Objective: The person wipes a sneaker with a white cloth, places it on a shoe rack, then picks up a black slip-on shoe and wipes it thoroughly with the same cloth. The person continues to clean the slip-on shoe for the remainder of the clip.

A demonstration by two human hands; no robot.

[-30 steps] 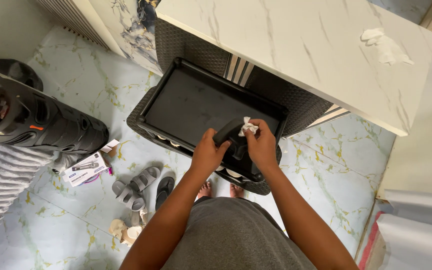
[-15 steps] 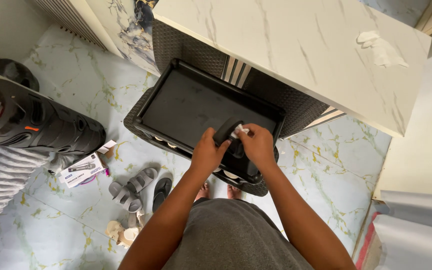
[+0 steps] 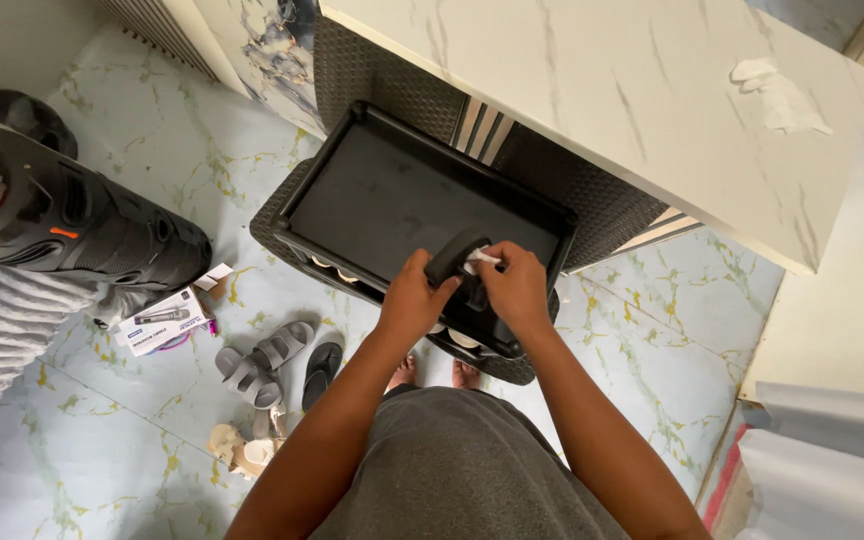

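Observation:
My left hand (image 3: 414,297) grips a small black object (image 3: 455,256) from its left side, holding it above the near right corner of a black tray (image 3: 392,190). My right hand (image 3: 515,287) pinches a small white tissue (image 3: 479,259) and presses it against the black object's top. The tray rests on a dark woven stand (image 3: 592,200), beside a white marble-patterned tabletop (image 3: 612,90). My bare feet (image 3: 437,372) show below the tray.
A crumpled white tissue (image 3: 782,95) lies on the tabletop's far right. On the marbled floor at left lie a large black speaker (image 3: 62,215), a small white box (image 3: 160,320), grey sandals (image 3: 252,362) and a black slipper (image 3: 322,372). Grey rolls (image 3: 832,450) sit at lower right.
The tissue in my right hand has moved down and left against the black object, more tucked under my fingers than a second ago. Both hands stay over the tray's corner.

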